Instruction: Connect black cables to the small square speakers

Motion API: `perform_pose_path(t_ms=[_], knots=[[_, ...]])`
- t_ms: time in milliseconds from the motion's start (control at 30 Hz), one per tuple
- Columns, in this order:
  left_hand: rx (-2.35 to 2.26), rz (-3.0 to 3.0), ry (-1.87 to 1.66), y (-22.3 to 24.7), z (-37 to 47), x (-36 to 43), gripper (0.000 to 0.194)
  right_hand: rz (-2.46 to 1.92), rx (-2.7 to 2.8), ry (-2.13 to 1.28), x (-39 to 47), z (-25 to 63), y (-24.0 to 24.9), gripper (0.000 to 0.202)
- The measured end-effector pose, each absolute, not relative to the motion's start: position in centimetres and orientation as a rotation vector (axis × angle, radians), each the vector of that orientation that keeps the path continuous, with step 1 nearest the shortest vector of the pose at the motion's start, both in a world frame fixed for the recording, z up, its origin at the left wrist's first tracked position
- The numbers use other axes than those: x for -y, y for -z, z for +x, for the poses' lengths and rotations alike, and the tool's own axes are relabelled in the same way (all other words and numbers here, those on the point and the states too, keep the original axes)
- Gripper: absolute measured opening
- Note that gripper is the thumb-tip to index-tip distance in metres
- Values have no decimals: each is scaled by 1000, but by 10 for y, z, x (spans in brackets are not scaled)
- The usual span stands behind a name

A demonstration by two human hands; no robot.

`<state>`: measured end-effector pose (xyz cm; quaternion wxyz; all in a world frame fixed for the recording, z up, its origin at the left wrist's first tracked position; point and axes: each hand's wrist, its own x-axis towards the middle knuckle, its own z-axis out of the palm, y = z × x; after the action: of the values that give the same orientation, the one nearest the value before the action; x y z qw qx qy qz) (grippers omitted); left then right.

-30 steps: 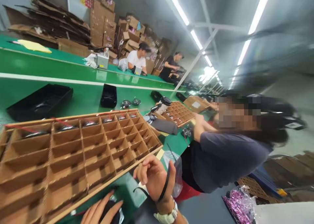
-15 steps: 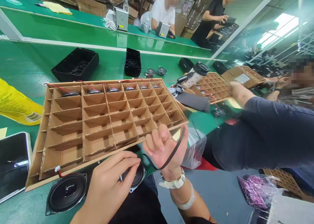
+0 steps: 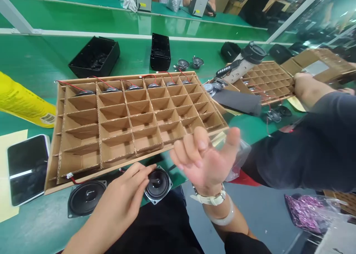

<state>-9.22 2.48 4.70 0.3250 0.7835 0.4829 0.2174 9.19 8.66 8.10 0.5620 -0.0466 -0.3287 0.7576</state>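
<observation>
Left hand (image 3: 126, 195) down at black speaker (image 3: 158, 184), bent fingertips right at rim; gripping or merely resting, cannot tell. Speaker sits just in front of divided cardboard tray (image 3: 83, 160). Up comes right hand (image 3: 205, 165), blurred, palm showing, fingers loosely curled, thumb spread, near tray's right end. Second speaker (image 3: 86, 199) before tray's near left corner, phone (image 3: 27, 169) left of tray, wired speakers (image 3: 111, 89) along tray's far row, black casing (image 3: 94, 57) beyond tray on green table (image 3: 36, 228).

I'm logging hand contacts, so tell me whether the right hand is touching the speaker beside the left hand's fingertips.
Apart. The head view shows a strip of green table between the right hand, palm toward the camera, and that speaker.
</observation>
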Motion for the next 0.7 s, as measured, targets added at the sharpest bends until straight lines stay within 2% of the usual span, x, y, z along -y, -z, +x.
perform_pose_path(t_ms=[200,300,367,400,467,533,700], knots=[[-1246,2029,-509,-62,-113,-14,20,-403,909,-1727,-84,115,-78,50],[-1274,2082,-660,-67,-108,-13,17,-567,1056,-1666,-68,116,-70,35],[-1364,2068,-733,-66,-102,-11,15,-697,1353,-1524,-54,111,-63,19],[-1416,2037,-745,-65,-99,-9,13,-742,1532,-1420,-47,108,-59,26],[-1501,1956,-732,-64,-93,-5,11,-764,1809,-1215,-36,99,-52,58],[-1542,1890,-707,-65,-88,0,14,-765,1894,-1098,-28,91,-45,72],[-1629,1775,-863,-71,-79,13,14,-944,1592,-945,-12,83,-34,47]])
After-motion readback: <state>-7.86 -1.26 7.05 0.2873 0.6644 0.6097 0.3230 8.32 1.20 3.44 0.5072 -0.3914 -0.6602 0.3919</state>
